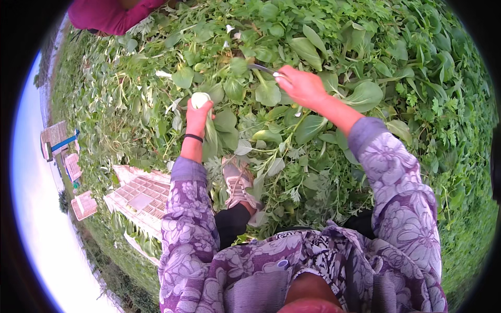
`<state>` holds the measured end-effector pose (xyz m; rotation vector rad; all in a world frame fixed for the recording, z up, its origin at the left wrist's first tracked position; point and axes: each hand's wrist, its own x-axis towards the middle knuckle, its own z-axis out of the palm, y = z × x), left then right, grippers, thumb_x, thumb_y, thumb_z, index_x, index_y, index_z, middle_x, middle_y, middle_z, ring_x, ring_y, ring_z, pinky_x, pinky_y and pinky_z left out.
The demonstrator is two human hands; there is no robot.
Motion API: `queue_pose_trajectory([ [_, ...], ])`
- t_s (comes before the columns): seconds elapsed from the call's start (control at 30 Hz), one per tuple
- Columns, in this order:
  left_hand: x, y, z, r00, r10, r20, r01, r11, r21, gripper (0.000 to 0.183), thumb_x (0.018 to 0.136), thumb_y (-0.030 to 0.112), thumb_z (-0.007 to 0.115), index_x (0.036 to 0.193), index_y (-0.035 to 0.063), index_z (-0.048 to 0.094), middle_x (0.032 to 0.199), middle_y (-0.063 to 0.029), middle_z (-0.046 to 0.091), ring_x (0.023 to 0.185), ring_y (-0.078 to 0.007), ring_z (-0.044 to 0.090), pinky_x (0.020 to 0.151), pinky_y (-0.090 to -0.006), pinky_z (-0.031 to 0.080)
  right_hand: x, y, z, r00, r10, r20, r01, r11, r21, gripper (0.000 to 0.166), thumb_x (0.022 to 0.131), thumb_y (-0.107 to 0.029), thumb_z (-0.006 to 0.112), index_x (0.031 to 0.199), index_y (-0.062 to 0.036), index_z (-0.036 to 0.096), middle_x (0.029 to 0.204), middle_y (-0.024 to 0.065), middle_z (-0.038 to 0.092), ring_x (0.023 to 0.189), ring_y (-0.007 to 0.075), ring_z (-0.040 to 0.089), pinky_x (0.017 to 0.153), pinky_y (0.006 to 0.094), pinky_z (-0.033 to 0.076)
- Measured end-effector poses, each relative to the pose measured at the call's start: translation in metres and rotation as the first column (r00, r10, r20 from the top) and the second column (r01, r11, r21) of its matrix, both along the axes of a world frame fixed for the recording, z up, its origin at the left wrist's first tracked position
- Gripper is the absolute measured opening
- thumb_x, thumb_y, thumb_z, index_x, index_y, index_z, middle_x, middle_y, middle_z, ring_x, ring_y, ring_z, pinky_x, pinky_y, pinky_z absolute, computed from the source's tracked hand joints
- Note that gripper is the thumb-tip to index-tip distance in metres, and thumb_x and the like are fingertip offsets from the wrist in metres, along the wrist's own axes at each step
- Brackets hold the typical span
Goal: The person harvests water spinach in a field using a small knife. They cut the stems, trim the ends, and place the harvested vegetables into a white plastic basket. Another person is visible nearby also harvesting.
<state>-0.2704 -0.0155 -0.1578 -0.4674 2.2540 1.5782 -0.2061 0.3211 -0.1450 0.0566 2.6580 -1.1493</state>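
Observation:
My left hand [194,122] grips a head of bok choy [200,99]. Its pale cut base faces up past my thumb, and its green leaves hang below the fist. In my right hand [304,88] is a small knife [261,69] with a thin, slightly curved metal blade pointing left, over the leaves; most of the handle is hidden by my fingers. Broad-leaved bok choy plants [307,51] grow in front of both hands, mixed with feathery-leaved weeds [309,195]. The blade tip is close to a leaf, but whether it touches is unclear.
At left, beside my arm, lies a pale slatted plastic crate [143,193] with green leaves at its lower side. More crates [84,205] stand farther left. My shoe [236,186] is planted among the weeds. Another person's magenta sleeve [109,17] shows at the top left.

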Motion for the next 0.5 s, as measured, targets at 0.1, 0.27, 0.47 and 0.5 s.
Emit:
queue_pose_trajectory([
  [0.1,0.008,0.026,0.039,0.992,-0.055,-0.110,0.058,0.998,0.029,0.073,0.078,0.007,0.072,0.141,0.0024,0.034,0.098,-0.0091,0.062,0.074,-0.0148,0.062,0.055,-0.0267,0.054,-0.022,-0.030,-0.016,0.990,-0.104,0.099,0.097,0.992,0.076,0.027,0.095,-0.035,0.050,0.108,-0.0123,0.054,0.092,0.0121,0.067,0.087,0.0327,0.066,0.077,0.0448,0.049],
  [0.27,0.017,0.087,0.068,0.849,-0.489,-0.200,0.456,0.870,-0.188,0.059,0.071,0.019,0.081,0.122,0.0030,0.055,0.101,-0.0063,0.065,0.085,-0.0159,0.065,0.077,-0.0310,0.054,-0.005,-0.050,-0.020,0.995,0.079,0.053,-0.078,0.997,-0.016,0.022,0.089,-0.024,0.056,0.107,-0.0118,0.054,0.093,0.0132,0.067,0.095,0.0352,0.064,0.082,0.0473,0.049],
  [0.47,0.052,0.159,0.098,0.566,-0.803,-0.185,0.755,0.595,-0.276,0.074,0.068,0.028,0.081,0.133,0.0087,0.050,0.104,-0.0157,0.069,0.094,-0.0280,0.069,0.085,-0.0365,0.054,0.038,0.082,0.029,0.909,0.413,0.057,-0.417,0.898,0.139,0.022,0.087,-0.024,0.057,0.107,-0.0131,0.053,0.093,0.0140,0.065,0.091,0.0361,0.064,0.078,0.0474,0.050],
  [0.5,0.056,0.170,0.104,0.547,-0.815,-0.190,0.775,0.579,-0.253,0.079,0.068,0.030,0.080,0.137,0.0095,0.047,0.104,-0.0163,0.069,0.094,-0.0293,0.069,0.085,-0.0370,0.054,0.047,0.110,0.050,0.874,0.477,0.093,-0.486,0.852,0.195,0.023,0.087,-0.024,0.057,0.107,-0.0132,0.053,0.093,0.0142,0.065,0.090,0.0363,0.064,0.077,0.0474,0.050],
])
